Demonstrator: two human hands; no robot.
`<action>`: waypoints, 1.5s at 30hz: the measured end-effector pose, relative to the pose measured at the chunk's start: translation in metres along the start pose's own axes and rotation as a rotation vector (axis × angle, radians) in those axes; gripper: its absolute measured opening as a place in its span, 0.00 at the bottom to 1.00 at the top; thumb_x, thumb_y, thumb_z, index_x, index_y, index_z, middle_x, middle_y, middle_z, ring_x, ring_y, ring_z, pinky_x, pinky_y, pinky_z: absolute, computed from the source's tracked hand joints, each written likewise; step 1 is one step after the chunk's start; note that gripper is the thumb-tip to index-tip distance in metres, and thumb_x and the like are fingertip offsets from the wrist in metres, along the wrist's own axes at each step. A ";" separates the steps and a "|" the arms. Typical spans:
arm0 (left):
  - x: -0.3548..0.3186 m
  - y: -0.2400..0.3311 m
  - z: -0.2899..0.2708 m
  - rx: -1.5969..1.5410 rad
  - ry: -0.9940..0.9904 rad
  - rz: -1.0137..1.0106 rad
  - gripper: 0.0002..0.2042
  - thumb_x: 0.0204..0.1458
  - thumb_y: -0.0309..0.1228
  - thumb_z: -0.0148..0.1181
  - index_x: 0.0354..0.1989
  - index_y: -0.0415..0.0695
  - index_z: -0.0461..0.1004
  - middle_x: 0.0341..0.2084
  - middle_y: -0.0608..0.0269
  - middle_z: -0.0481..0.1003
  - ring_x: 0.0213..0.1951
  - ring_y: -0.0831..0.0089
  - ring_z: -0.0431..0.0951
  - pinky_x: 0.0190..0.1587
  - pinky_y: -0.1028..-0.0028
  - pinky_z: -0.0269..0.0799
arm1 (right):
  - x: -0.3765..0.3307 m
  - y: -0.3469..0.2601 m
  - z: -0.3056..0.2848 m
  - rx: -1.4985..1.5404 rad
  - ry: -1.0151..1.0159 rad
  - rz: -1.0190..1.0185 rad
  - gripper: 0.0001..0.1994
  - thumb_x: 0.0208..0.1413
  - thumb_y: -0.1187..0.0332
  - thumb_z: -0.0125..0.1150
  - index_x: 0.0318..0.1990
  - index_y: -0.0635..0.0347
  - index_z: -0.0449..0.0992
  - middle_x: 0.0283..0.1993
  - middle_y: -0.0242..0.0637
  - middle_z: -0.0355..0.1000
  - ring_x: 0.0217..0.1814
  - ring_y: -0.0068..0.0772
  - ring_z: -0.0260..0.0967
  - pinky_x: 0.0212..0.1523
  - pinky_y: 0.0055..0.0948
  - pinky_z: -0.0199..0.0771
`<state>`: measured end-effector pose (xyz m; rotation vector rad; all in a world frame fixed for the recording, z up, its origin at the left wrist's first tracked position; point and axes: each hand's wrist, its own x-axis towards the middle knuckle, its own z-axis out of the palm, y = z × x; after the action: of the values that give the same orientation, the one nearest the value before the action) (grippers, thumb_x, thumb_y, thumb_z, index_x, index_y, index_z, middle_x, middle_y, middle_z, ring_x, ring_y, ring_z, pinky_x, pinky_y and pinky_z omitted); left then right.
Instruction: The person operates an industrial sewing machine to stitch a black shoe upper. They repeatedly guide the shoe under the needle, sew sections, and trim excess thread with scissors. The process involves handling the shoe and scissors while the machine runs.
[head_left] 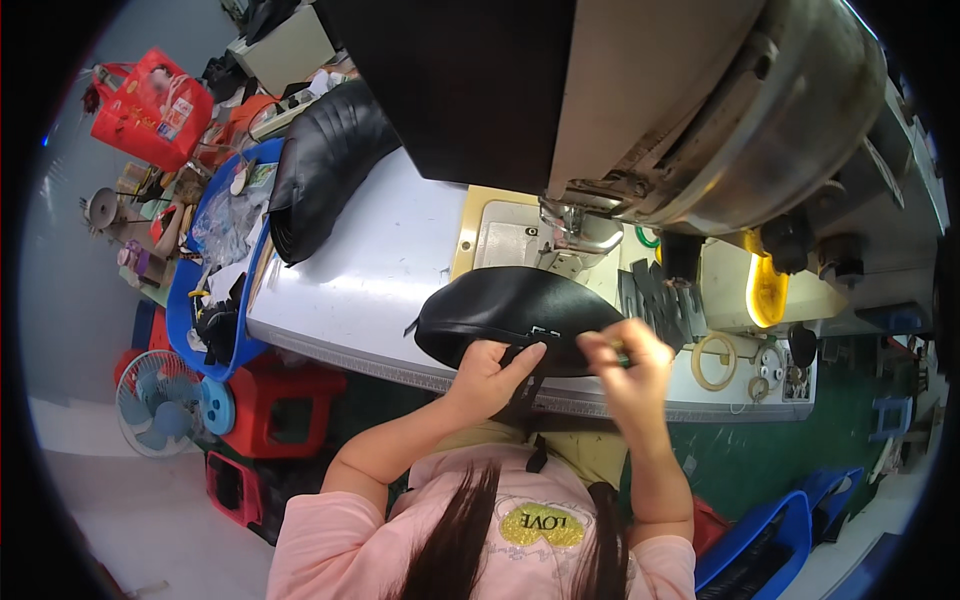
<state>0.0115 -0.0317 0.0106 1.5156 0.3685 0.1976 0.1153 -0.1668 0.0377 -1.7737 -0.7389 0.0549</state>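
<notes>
At the near edge of the white counter [350, 260], I judge the black leather-look pouch [520, 300] before the sewing machine [640, 110] shaped but likely unfinished, left fingers [522, 362] pinching its rim, right fingers [602, 352] too blurred to tell.

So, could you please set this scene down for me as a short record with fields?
Work in hand: black piece, over the table's near edge
Left grip: thumb and fingers on the piece's near edge
Right grip: fingers curled by the piece's right end; whether it holds anything is unclear
Beyond the piece: sewing machine
Table, left: black stack
Table, right: black strips, pale ring
Far left: fan, red bag
</notes>
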 end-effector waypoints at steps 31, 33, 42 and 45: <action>0.030 0.059 -0.042 0.254 -0.014 0.120 0.09 0.42 0.28 0.58 0.31 0.37 0.73 0.22 0.66 0.73 0.26 0.84 0.69 0.29 0.81 0.65 | 0.053 -0.003 0.028 0.648 -0.326 0.523 0.20 0.35 0.80 0.62 0.41 0.65 0.68 0.34 0.35 0.70 0.34 0.25 0.68 0.39 0.26 0.70; 0.038 0.064 -0.043 0.243 -0.010 0.051 0.09 0.42 0.28 0.59 0.29 0.36 0.73 0.20 0.66 0.72 0.24 0.83 0.68 0.27 0.81 0.64 | 0.054 0.011 0.023 0.320 -0.265 0.495 0.17 0.37 0.78 0.62 0.40 0.66 0.69 0.34 0.35 0.70 0.33 0.24 0.68 0.36 0.25 0.70; 0.108 0.076 -0.035 0.080 -0.202 -0.032 0.13 0.38 0.26 0.61 0.34 0.35 0.72 0.26 0.61 0.73 0.32 0.77 0.70 0.38 0.79 0.64 | 0.041 0.048 0.007 0.405 0.036 0.321 0.11 0.46 0.71 0.58 0.37 0.67 0.71 0.33 0.36 0.70 0.33 0.24 0.67 0.37 0.22 0.67; 0.115 0.113 -0.040 0.351 -0.275 -0.054 0.18 0.36 0.26 0.62 0.40 0.37 0.70 0.32 0.60 0.72 0.36 0.74 0.71 0.43 0.78 0.64 | 0.040 0.043 0.016 0.612 0.087 0.372 0.12 0.46 0.73 0.58 0.38 0.67 0.69 0.34 0.36 0.69 0.36 0.25 0.67 0.41 0.25 0.66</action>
<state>0.1153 0.0525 0.1091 1.8484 0.2301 -0.1254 0.1599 -0.1391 0.0070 -1.2893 -0.2724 0.4084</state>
